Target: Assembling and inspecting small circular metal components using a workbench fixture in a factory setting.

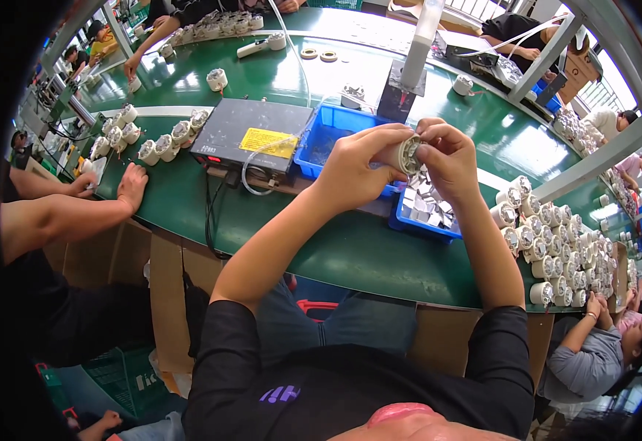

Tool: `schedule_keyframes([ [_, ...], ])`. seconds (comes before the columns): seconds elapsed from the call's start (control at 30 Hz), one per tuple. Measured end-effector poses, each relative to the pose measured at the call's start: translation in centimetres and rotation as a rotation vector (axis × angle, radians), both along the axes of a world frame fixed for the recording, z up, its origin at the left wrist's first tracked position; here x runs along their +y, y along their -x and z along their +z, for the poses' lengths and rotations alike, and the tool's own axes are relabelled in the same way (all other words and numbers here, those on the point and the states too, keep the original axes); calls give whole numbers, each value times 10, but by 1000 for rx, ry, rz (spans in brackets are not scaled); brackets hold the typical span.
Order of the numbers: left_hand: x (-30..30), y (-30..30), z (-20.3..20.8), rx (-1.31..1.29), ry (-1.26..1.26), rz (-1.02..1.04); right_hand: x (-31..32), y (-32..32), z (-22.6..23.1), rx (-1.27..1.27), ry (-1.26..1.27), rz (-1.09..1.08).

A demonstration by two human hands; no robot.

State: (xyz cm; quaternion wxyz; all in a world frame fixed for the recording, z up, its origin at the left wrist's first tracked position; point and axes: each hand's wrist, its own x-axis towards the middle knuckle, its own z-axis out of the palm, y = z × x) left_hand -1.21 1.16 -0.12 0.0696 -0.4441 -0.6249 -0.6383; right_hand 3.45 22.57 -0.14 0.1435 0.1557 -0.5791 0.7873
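part: small white round part (410, 153) with a grey metal face, held up over the blue trays at about 12 o'clock from your chest.
left hand: your left hand (356, 170) wraps the part's body from 9 o'clock, fingers curled shut around it.
right hand: your right hand (447, 156) meets the part's face from 3 o'clock, thumb and fingertips pinched together on it; whether they hold a small piece there is too small to tell.
axis: the part's long axis runs roughly 9 to 3, its metal face turned to your right hand.
nearer hand: both touch it; the left carries it.
below: blue tray (416, 222) of small grey pieces lies just under your hands, toward 6 o'clock.
beside: rows of white parts (556, 250) at 4 o'clock; grey box (251, 132) at 10 o'clock.
table: green table (336, 250).
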Motion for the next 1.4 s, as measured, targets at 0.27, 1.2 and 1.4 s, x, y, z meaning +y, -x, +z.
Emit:
schedule_keyframes([
  [0.27, -1, -3, 5, -2, 170, 50, -4, -5, 7, -8, -205, -90],
  [1.2, 28, 26, 2, -340, -211, 80, -19, -3, 4, -100, -256, -340],
  [1.4, 28, 17, 3, -346, -212, 120, -11, 3, -2, -138, -197, -265],
])
